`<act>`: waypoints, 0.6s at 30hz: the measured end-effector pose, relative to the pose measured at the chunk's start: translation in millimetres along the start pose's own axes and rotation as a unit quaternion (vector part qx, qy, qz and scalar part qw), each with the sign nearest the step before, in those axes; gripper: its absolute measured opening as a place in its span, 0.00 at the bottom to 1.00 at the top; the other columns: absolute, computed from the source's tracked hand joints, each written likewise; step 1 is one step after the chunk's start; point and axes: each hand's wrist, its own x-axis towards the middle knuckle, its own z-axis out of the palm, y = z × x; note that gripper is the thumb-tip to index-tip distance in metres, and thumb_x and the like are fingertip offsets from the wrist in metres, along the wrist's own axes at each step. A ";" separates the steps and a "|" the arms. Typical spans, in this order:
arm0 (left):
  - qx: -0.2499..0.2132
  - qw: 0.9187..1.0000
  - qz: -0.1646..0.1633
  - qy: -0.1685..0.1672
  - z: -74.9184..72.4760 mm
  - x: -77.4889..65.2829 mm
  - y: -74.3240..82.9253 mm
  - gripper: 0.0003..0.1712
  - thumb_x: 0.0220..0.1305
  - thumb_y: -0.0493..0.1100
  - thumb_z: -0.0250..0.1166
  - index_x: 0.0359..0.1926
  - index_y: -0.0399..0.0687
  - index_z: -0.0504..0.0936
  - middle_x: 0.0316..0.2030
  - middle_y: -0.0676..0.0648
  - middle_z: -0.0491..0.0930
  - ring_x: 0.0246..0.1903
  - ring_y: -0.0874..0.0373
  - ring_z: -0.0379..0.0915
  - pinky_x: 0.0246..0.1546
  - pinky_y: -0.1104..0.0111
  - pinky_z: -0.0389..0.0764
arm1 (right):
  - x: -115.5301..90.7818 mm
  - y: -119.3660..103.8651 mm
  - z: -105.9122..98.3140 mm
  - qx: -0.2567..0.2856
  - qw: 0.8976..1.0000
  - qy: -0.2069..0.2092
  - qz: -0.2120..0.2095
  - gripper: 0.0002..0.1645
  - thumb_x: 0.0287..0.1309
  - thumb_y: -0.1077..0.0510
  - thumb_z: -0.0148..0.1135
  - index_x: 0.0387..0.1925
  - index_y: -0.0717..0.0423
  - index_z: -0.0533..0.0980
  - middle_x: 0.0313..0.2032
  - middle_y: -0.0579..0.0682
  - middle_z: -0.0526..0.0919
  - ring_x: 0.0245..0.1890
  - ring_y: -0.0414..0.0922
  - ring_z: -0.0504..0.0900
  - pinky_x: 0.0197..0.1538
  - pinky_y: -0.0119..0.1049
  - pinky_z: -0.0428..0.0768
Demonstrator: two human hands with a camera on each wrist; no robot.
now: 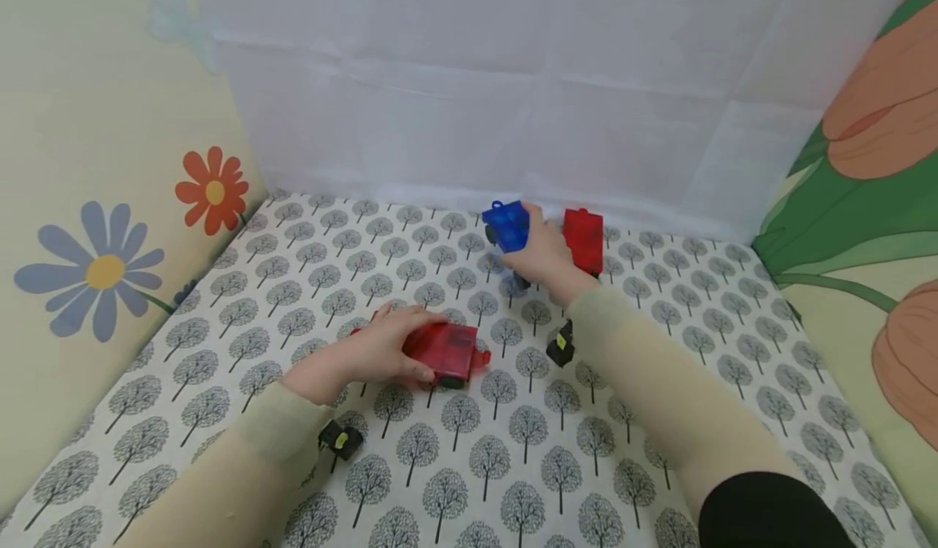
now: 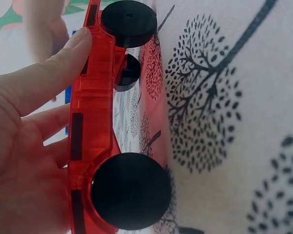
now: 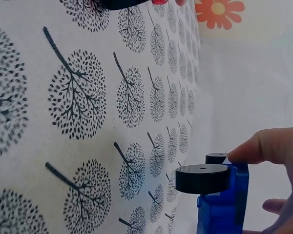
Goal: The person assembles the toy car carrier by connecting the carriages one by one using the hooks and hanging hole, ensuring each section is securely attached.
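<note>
My left hand [image 1: 381,344] grips a red see-through toy wagon [image 1: 456,348] with black wheels, thumb along its near side. A small red hook sticks out of its right end. In the left wrist view, the wagon's black wheels [image 2: 132,191] are at the patterned cloth. Farther back, my right hand [image 1: 544,251] holds a blue toy wagon [image 1: 507,226], which has a ring at its far end. The right wrist view shows the thumb against the blue body [image 3: 219,212], above a black wheel [image 3: 202,179]. Whether its wheels touch the cloth I cannot tell.
Just right of my right hand stands another red wagon [image 1: 584,234], partly covered by the hand. The tree-print cloth [image 1: 484,458] runs back to a white sheet [image 1: 469,124]. Flower-patterned panels [image 1: 103,165] rise at both sides.
</note>
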 end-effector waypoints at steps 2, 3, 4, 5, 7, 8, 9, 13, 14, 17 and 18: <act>0.000 1.000 -0.002 -0.001 0.5 -0.2 0.6 0.49 0.47 0.49 0.80 0.69 0.44 0.69 0.61 0.42 0.72 0.62 0.44 0.66 0.69 0.41 0.35 | -5.0 1.4 -4.8 0.003 1.000 -0.007 -0.009 0.57 0.54 0.50 0.70 0.77 0.37 0.46 0.66 0.60 0.61 0.54 0.58 0.71 0.49 0.56 0.77; 0.001 1.000 -0.002 0.000 0.4 -0.4 0.9 0.49 0.47 0.49 0.80 0.69 0.44 0.70 0.62 0.42 0.72 0.62 0.44 0.65 0.69 0.41 0.35 | -7.3 2.2 -6.6 0.002 1.000 -0.010 -0.015 0.57 0.54 0.51 0.70 0.77 0.37 0.47 0.66 0.60 0.61 0.54 0.58 0.71 0.48 0.55 0.77; 0.002 1.000 -0.001 0.000 0.1 -0.5 1.0 0.48 0.47 0.49 0.80 0.69 0.44 0.70 0.62 0.41 0.72 0.62 0.43 0.65 0.69 0.40 0.35 | -9.5 2.5 -7.8 0.004 1.000 -0.014 -0.021 0.57 0.53 0.52 0.70 0.77 0.36 0.47 0.67 0.60 0.60 0.54 0.58 0.71 0.47 0.55 0.78; 0.003 1.000 -0.002 0.000 -0.1 -0.7 1.0 0.48 0.47 0.48 0.80 0.69 0.44 0.70 0.62 0.42 0.72 0.63 0.43 0.65 0.69 0.40 0.35 | -12.0 2.7 -9.0 0.007 0.999 -0.019 -0.027 0.57 0.53 0.53 0.70 0.77 0.36 0.47 0.67 0.60 0.60 0.54 0.58 0.71 0.47 0.55 0.78; 0.004 1.000 -0.002 0.000 -0.5 -0.9 1.0 0.48 0.47 0.48 0.80 0.69 0.44 0.70 0.62 0.42 0.72 0.63 0.43 0.64 0.69 0.40 0.36 | -17.9 2.6 -11.0 0.007 0.999 -0.028 -0.043 0.58 0.53 0.53 0.71 0.77 0.35 0.47 0.68 0.61 0.59 0.55 0.58 0.71 0.48 0.55 0.78; 0.005 1.000 -0.003 0.000 -0.5 -1.0 1.1 0.48 0.47 0.48 0.80 0.69 0.44 0.70 0.62 0.42 0.72 0.63 0.43 0.64 0.69 0.40 0.36 | -21.3 2.6 -12.2 0.005 0.998 -0.032 -0.052 0.58 0.52 0.53 0.71 0.77 0.36 0.47 0.68 0.61 0.59 0.55 0.58 0.71 0.48 0.55 0.78; 0.005 1.000 -0.003 0.001 -0.4 -0.9 1.0 0.48 0.47 0.48 0.80 0.69 0.44 0.70 0.62 0.42 0.72 0.63 0.43 0.64 0.69 0.40 0.36 | -25.0 2.6 -13.6 0.002 0.997 -0.036 -0.062 0.58 0.52 0.53 0.72 0.77 0.36 0.48 0.69 0.61 0.59 0.56 0.58 0.71 0.49 0.55 0.78; 0.005 1.000 -0.002 0.000 0.0 -0.6 1.0 0.49 0.47 0.49 0.80 0.69 0.45 0.70 0.61 0.42 0.72 0.63 0.43 0.64 0.69 0.40 0.36 | -42.3 2.6 -20.9 -0.003 0.994 -0.058 -0.091 0.58 0.51 0.55 0.73 0.77 0.38 0.49 0.69 0.59 0.58 0.56 0.57 0.71 0.49 0.54 0.79; 0.005 1.000 -0.002 0.000 0.0 -0.6 1.3 0.49 0.47 0.49 0.80 0.69 0.45 0.70 0.61 0.42 0.72 0.63 0.43 0.65 0.69 0.40 0.36 | -46.7 2.9 -22.8 -0.001 0.993 -0.065 -0.093 0.58 0.50 0.56 0.72 0.77 0.38 0.49 0.70 0.58 0.58 0.56 0.57 0.71 0.47 0.53 0.80; 0.004 1.000 0.004 0.000 -0.2 -0.6 1.6 0.49 0.47 0.50 0.79 0.69 0.44 0.69 0.62 0.41 0.72 0.62 0.42 0.64 0.68 0.39 0.37 | -60.3 3.2 -28.2 0.008 0.991 -0.089 -0.098 0.58 0.50 0.57 0.72 0.77 0.37 0.49 0.70 0.56 0.58 0.56 0.56 0.69 0.46 0.52 0.81; 0.003 1.000 0.004 -0.001 -0.4 -0.4 1.9 0.48 0.48 0.50 0.79 0.69 0.44 0.69 0.62 0.41 0.72 0.62 0.42 0.64 0.68 0.39 0.37 | -64.2 3.5 -29.8 0.009 0.990 -0.095 -0.100 0.58 0.51 0.58 0.72 0.76 0.36 0.49 0.70 0.55 0.57 0.56 0.56 0.69 0.45 0.52 0.81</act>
